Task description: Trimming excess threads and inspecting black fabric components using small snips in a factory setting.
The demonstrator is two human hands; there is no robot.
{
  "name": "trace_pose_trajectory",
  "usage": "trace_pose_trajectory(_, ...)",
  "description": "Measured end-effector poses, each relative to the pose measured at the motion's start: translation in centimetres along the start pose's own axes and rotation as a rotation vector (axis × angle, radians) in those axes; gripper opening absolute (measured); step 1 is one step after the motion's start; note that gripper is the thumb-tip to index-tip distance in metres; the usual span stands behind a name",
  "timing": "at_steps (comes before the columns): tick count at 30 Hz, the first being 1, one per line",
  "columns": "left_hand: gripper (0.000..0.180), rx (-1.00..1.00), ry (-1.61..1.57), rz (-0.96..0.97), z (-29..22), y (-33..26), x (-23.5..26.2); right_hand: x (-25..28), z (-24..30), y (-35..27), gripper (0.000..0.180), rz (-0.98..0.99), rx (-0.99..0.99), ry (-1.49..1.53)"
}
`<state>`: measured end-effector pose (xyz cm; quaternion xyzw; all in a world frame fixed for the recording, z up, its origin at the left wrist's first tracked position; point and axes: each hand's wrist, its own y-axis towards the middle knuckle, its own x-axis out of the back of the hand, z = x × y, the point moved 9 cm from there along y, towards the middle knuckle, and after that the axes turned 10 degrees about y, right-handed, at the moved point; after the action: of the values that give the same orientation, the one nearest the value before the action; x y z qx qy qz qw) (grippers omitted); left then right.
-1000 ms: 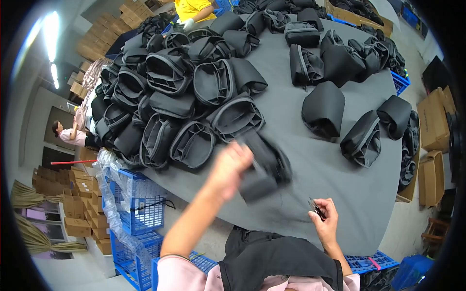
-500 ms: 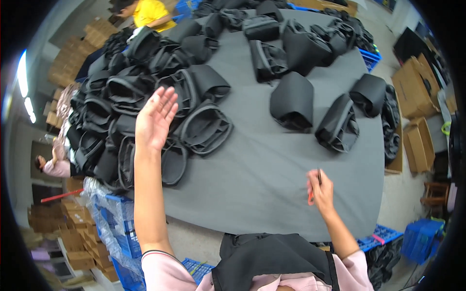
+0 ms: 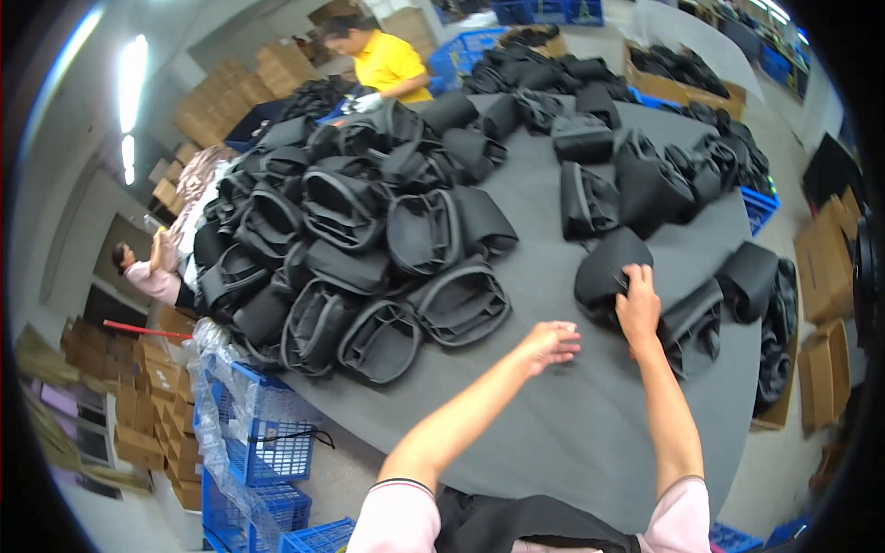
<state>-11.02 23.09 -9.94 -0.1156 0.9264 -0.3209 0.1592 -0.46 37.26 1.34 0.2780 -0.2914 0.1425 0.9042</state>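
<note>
My right hand point(image 3: 638, 309) reaches forward and grips the near edge of a black padded bag piece point(image 3: 604, 267) lying on the grey table point(image 3: 590, 424). Whether a small tool is still in that hand is too small to tell. My left hand point(image 3: 551, 343) hovers low over bare table just left of it, holding nothing, fingers loosely curled and apart. A big heap of black bag shells with grey piping point(image 3: 369, 249) lies to the left of both hands. More black pieces point(image 3: 696, 323) sit right beside my right hand.
Further black bags point(image 3: 645, 175) cover the far side of the table. A person in a yellow shirt point(image 3: 392, 64) works at the far edge, another person in pink point(image 3: 152, 276) at the left. Blue crates point(image 3: 258, 442) stand lower left, cardboard boxes point(image 3: 825, 267) at the right.
My left hand has let go of a black piece at the heap and come back toward the middle. My right hand has moved forward from the near edge onto a black bag piece.
</note>
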Motion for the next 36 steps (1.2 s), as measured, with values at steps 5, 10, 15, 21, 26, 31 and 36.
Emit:
trace_pose_trajectory(5,0.043,-0.079,-0.188,-0.081,-0.7,-3.8,1.0,3.6,0.9,-4.6,0.021,-0.156,-0.136,0.668)
trace_pose_trajectory(10,0.031,-0.538,0.100,-0.089,-7.0,-11.8,-1.5,-0.4,-1.4,-11.6,0.023,-0.011,-0.733,1.317)
trace_pose_trajectory(15,0.024,-0.765,1.043,-0.416,-8.6,-16.9,-3.4,-4.5,2.8,-23.3,0.028,0.393,-1.091,1.466)
trace_pose_trajectory(21,0.027,-0.960,1.661,-0.061,4.2,-20.6,-4.5,0.2,-3.2,-27.9,0.023,0.108,-1.172,1.353)
trace_pose_trajectory(26,0.024,-0.775,1.785,0.069,8.1,-21.2,-1.5,-2.4,-0.6,-28.0,0.023,0.318,-1.173,1.337)
trace_pose_trajectory(31,0.034,-0.366,1.380,-0.027,8.6,-19.4,0.1,-5.1,2.0,-28.1,0.021,0.340,-1.234,1.330)
trace_pose_trajectory(36,0.058,-0.192,1.250,-0.523,9.3,-17.1,0.3,-6.8,2.2,-29.7,0.024,0.407,-1.320,1.407)
